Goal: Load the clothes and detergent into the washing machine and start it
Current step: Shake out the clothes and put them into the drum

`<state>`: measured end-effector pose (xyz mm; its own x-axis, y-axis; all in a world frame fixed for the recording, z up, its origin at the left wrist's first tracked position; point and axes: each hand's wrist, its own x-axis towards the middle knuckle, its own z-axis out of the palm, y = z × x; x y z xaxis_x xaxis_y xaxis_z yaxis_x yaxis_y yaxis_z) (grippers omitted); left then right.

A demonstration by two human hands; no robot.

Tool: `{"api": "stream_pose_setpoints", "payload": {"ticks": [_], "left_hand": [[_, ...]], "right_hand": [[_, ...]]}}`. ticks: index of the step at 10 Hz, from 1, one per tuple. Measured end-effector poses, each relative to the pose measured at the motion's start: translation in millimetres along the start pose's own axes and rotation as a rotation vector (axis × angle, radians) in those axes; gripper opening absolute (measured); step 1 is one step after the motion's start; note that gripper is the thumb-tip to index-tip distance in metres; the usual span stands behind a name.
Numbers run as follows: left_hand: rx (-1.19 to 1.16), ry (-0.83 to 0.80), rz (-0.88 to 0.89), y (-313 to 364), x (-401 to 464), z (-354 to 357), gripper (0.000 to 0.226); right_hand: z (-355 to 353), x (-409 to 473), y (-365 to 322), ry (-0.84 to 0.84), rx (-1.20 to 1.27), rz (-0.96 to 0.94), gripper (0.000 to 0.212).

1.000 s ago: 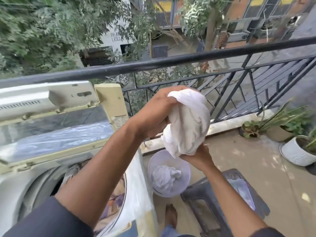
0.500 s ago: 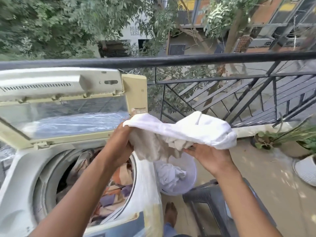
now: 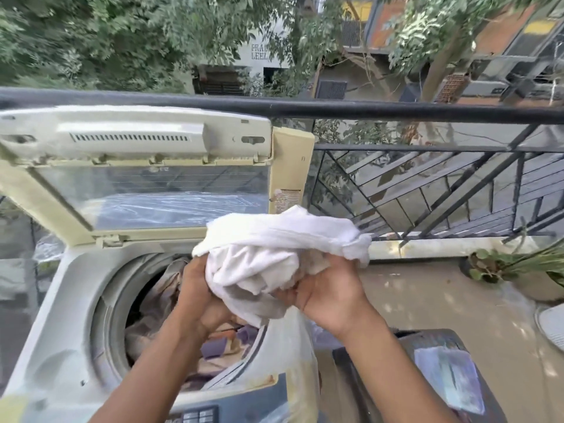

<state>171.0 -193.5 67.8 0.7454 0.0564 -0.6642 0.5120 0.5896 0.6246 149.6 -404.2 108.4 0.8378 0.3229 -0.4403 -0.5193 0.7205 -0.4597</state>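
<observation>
Building wall (image 3: 268, 53) across street: "PRA… / LEEL…", cut off.

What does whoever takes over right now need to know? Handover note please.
Left hand: grips the white cloth from the left.
Right hand: grips the same cloth from below right.
The cloth is bunched, held in the air over the right rim of the washer, not yet in the drum.
Lid is up. Drum already holds mixed clothes.
Done: part of the load is in.
Left: drop this cloth in, add any remaining clothes, add detergent (none in view), shut the lid, start at the panel.
</observation>
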Motion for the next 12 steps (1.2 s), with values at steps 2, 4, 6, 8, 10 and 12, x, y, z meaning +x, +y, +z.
{"api": "stream_pose_setpoints", "payload": {"ticks": [2, 4, 6, 8, 10, 12], "left_hand": [[0.114, -0.022, 0.163, 40, -7, -65, 0.032], [-0.038, -0.104, 0.003, 43, -8, -105, 0.052], [0.450, -0.118, -0.002, 51, 16, -140, 0.025], [1.170, -0.109, 0.288, 48, 59, -192, 0.049], [1.807, -0.450, -0.117, 22, 69, -200, 0.057], [1.968, -0.632, -0.454, -57, 91, -184, 0.049]], "right_hand": [[6, 12, 49, 0.355, -0.715, -0.225, 0.086], [19, 40, 99, -0.031, -1.313, -0.263, 0.114], [6, 88, 125, 0.195, -1.455, -0.221, 0.040], [-22, 122, 148, 0.154, -2.029, -0.013, 0.059], [-41, 122, 192, -0.142, -2.499, 0.589, 0.054], [-46, 130, 240, -0.204, -2.341, 0.635, 0.045]]}}
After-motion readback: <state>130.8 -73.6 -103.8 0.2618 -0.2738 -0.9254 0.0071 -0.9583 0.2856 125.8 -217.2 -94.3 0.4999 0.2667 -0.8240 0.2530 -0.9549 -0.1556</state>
